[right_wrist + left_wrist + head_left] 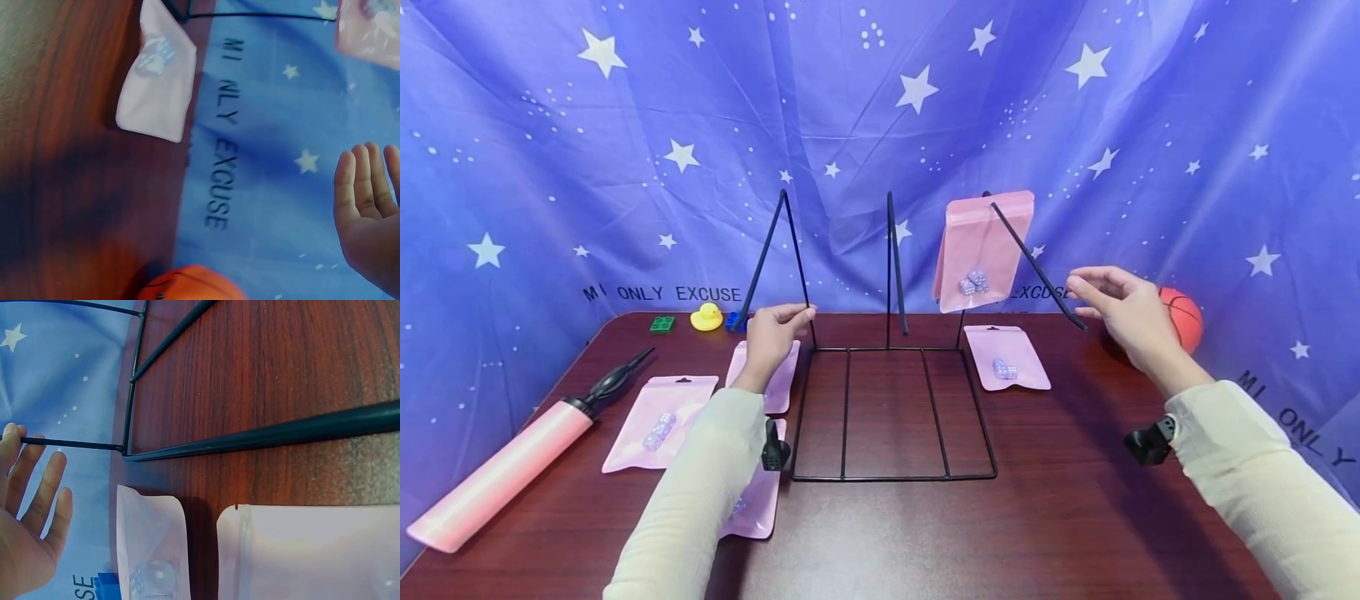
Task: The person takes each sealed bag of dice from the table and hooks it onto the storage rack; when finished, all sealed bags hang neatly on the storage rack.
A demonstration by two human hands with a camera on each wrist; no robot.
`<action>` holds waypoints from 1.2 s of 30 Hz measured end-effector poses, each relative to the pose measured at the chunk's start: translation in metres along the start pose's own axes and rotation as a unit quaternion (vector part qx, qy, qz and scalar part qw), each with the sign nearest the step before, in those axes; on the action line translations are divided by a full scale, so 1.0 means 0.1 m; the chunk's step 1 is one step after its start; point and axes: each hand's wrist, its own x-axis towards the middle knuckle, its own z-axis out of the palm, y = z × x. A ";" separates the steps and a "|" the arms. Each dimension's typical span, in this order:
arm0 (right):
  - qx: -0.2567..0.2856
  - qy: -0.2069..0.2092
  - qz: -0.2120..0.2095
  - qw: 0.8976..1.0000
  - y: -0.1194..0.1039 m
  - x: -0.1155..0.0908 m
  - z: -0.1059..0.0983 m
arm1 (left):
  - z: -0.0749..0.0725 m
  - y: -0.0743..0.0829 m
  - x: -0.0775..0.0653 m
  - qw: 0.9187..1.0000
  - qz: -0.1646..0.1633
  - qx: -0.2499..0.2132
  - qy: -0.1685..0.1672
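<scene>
A black wire display rack [895,478] with three long hooks stands on the table. My left hand [771,337] pinches its left upright between thumb and index finger; the other fingers are spread in the left wrist view. Pink zip bags [973,250] holding dotted dice hang together on the right hook [1037,265]; how many hang there I cannot tell. My right hand [1127,312] is beside that hook's front tip, fingers extended and holding nothing. Another pink bag [1009,354] lies right of the rack. To the left lie a pink bag [681,408] and two more, partly hidden by my left arm.
A pink hand pump [512,471] lies at the table's left. Along the back edge are a green block [662,324], a yellow rubber duck [707,317] and a blue block [736,322]. A small orange basketball [1183,319] sits behind my right hand. A starry blue curtain [850,100] hangs behind.
</scene>
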 end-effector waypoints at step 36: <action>-0.106 -0.124 0.191 0.968 1.06 0.17 0.16 | 0.00 -0.01 0.01 1.000 -0.006 -0.002 -0.006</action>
